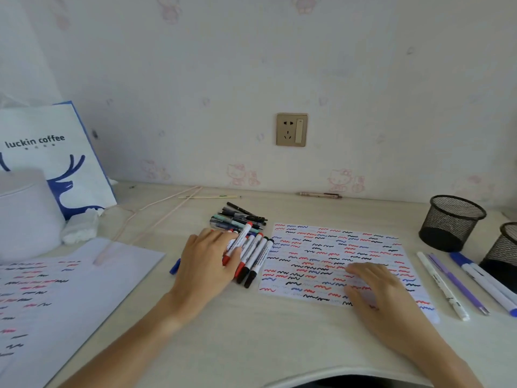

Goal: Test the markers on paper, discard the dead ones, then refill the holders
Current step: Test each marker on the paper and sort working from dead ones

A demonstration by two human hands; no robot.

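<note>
A sheet of test paper (335,247) covered in red, blue and black squiggles lies mid-desk. My right hand (375,289) rests flat on its lower part, fingers straight. My left hand (207,261) lies over a row of whiteboard markers (256,259) left of the sheet and holds a red-capped marker (239,242) with its fingers. Behind them is a pile of thinner pens (237,218). Two empty black mesh holders stand at the right, one (450,222) further back, the other (503,253) at the frame edge.
Several pens (464,284) lie between the sheet and the holders. A second scribbled sheet (56,298) lies at the left, with a white round container (25,214), a tissue wad and a Luckin Coffee bag (56,158) behind it. A pen (319,195) lies by the wall.
</note>
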